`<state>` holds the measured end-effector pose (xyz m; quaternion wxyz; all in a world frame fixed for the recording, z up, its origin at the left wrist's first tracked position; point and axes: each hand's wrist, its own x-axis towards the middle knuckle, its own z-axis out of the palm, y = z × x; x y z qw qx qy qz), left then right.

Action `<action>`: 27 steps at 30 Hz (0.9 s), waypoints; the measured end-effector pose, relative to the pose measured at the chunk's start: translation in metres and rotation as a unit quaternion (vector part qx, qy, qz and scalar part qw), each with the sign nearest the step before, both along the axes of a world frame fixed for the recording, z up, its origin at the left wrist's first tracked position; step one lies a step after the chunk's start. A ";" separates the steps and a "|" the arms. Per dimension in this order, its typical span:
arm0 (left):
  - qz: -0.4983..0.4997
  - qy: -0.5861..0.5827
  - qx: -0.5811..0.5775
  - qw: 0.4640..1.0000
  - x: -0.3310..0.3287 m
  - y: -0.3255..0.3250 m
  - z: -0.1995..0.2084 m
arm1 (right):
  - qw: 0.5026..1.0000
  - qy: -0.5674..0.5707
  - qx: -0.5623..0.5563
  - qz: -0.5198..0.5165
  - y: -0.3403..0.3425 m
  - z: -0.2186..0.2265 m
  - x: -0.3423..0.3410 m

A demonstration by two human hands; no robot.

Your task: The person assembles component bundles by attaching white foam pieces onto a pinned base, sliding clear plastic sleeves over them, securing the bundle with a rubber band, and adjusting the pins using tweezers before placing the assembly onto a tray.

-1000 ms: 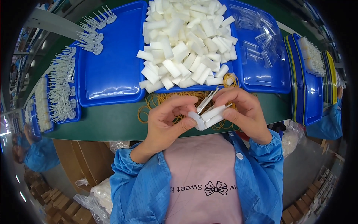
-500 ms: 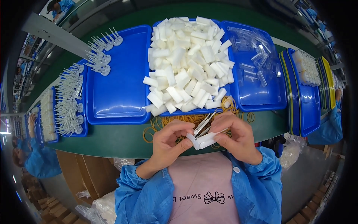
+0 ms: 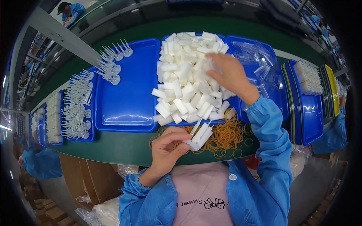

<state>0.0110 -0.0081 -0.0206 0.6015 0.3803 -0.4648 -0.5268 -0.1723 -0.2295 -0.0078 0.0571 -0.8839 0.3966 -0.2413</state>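
Near the table's front edge, my left hand [image 3: 166,148] is closed around the base of a pronged part [image 3: 195,145], pale and translucent, with thin rods pointing up and away. White foam strips [image 3: 204,135] sit among its rods. My right hand [image 3: 232,75] hangs over the right side of a heap of white foam blocks [image 3: 184,71], thumb and fingers apart. No block shows between its fingers, though the fingertips are slightly blurred. Under and beyond the held part lies a loose pile of tan rubber bands [image 3: 226,135].
Left of the foam, a blue tray [image 3: 126,103] carries several pronged parts [image 3: 109,69]; another tray full of them [image 3: 77,109] stands farther left. To the right are a tray of clear plastic pieces [image 3: 262,69] and stacked trays [image 3: 311,113]. A grey post [image 3: 66,35] rises at far left.
My right hand has let go of the pronged part and moved away over the foam heap. My left hand still holds the part, now with its rods and foam strips in plain sight.
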 end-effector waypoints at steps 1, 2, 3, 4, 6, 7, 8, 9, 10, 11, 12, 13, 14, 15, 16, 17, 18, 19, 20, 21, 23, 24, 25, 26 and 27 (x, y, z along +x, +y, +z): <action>0.003 0.010 0.009 1.000 0.001 0.002 0.000 | 1.000 -0.003 -0.008 0.003 0.000 -0.001 0.002; 0.004 0.020 0.018 1.000 0.002 0.003 -0.001 | 1.000 -0.011 0.022 0.015 0.002 0.000 0.004; 0.005 0.018 0.011 1.000 0.002 0.003 -0.001 | 0.998 -0.018 0.053 0.027 0.005 0.000 0.005; 0.008 0.011 0.012 1.000 0.003 0.003 -0.001 | 0.996 -0.043 0.053 0.049 0.006 0.003 0.004; 0.011 -0.001 0.016 1.000 0.003 0.002 0.000 | 0.994 -0.065 0.064 0.062 0.005 0.002 0.001; 0.008 -0.002 0.010 1.000 0.003 0.001 0.001 | 0.990 -0.085 0.082 0.076 0.007 0.004 -0.001; 0.005 0.004 0.014 1.000 0.003 0.000 0.002 | 0.989 -0.099 0.081 0.068 0.009 0.009 -0.003; 0.006 0.011 0.018 1.000 0.002 -0.001 0.002 | 0.990 -0.100 0.076 0.068 0.012 0.013 -0.003; 0.006 0.009 0.013 1.000 0.002 -0.002 0.003 | 0.984 -0.131 0.105 0.050 0.015 0.019 -0.002; 0.011 0.009 0.013 1.000 0.002 -0.002 0.004 | 0.977 -0.162 0.133 0.033 0.018 0.025 -0.003; 0.017 0.009 0.012 1.000 0.002 -0.003 0.006 | 0.978 -0.163 0.129 0.033 0.022 0.032 -0.005; 0.017 0.008 0.008 1.000 0.002 -0.004 0.007 | 0.959 -0.191 0.203 0.038 0.025 0.040 -0.006; 0.029 -0.007 -0.004 1.000 0.003 -0.004 0.010 | 0.935 -0.218 0.276 0.043 0.029 0.047 -0.007; 0.039 -0.022 -0.015 0.999 0.003 -0.004 0.012 | 0.936 -0.219 0.273 0.043 0.036 0.052 -0.008; 0.038 -0.023 -0.019 0.999 0.003 -0.003 0.014 | 0.879 -0.318 0.346 0.080 0.044 0.057 -0.006; 0.044 -0.033 -0.038 0.998 0.002 -0.003 0.017 | 0.805 -0.410 0.413 0.118 0.052 0.061 -0.005; 0.050 -0.042 -0.048 0.997 0.002 -0.006 0.019 | 0.803 -0.412 0.416 0.116 0.056 0.063 -0.004; 0.049 -0.044 -0.043 0.997 0.002 -0.008 0.020 | 0.776 -0.427 0.442 0.141 0.060 0.064 -0.004; 0.048 -0.045 -0.048 0.997 0.001 -0.011 0.021 | 0.748 -0.442 0.467 0.167 0.063 0.065 -0.003; 0.048 -0.046 -0.060 0.996 0.000 -0.010 0.023 | 0.748 -0.442 0.465 0.168 0.072 0.068 -0.003; 0.044 -0.035 -0.069 0.996 -0.003 -0.006 0.025 | 0.737 -0.410 0.507 0.179 0.088 0.069 -0.003; 0.041 -0.024 -0.078 0.996 -0.005 -0.006 0.025 | 0.730 -0.404 0.518 0.189 0.093 0.069 -0.003; 0.041 -0.025 -0.077 0.996 -0.006 -0.005 0.026 | 0.729 -0.405 0.518 0.189 0.097 0.068 -0.002; 0.049 -0.025 -0.082 0.995 -0.007 -0.003 0.026 | 0.739 -0.411 0.495 0.200 0.101 0.067 -0.001; 0.056 -0.025 -0.087 0.994 -0.008 -0.004 0.026 | 0.749 -0.417 0.471 0.210 0.100 0.066 -0.001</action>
